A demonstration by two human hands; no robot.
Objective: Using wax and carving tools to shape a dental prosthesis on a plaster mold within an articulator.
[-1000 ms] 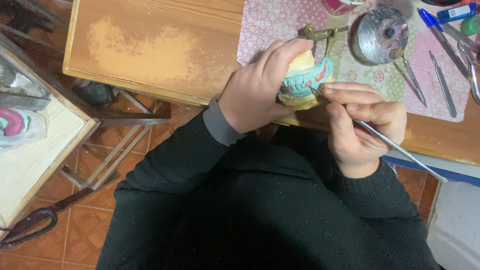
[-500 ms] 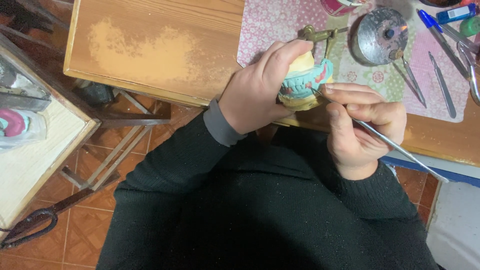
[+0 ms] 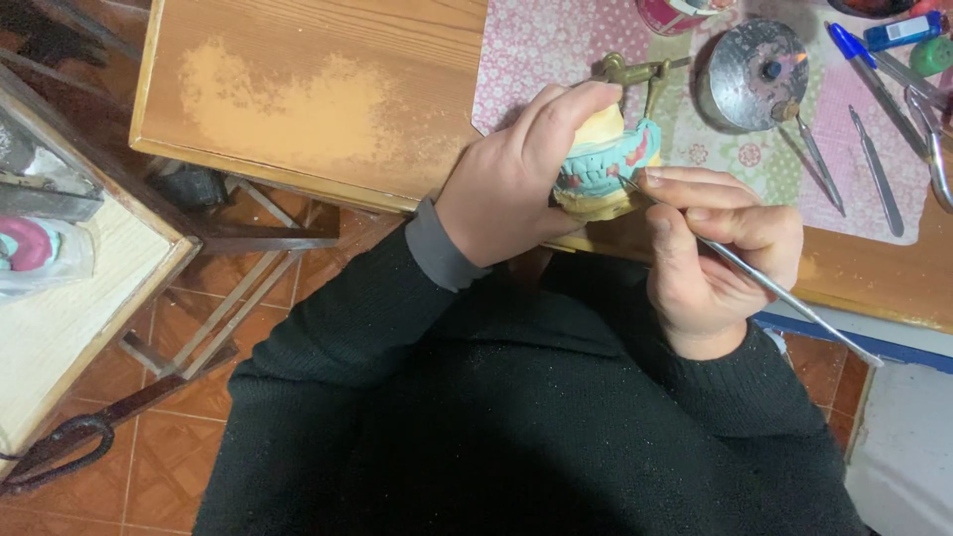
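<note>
Now left hand (image 3: 516,189) cups chalky dental cast (image 3: 603,164); right hand (image 3: 720,258) pinches slim steel tool (image 3: 764,283).

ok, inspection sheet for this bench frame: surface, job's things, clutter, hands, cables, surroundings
Surface: wooden table with a pale worn patch; a pink patterned mat covers its right part.
Job's things: dental model, yellowish casts with teal gums, on a brass hinged frame; thin metal tool.
Clutter: round metal burner, two spare metal instruments, blue pen, all on the mat.
Hands: left hand grips the model; right hand holds the tool like a pen, tip at the teeth.
Cables: nothing seen.
Surroundings: tiled floor; side table at left with a pink-and-teal piece in a bag.
</note>
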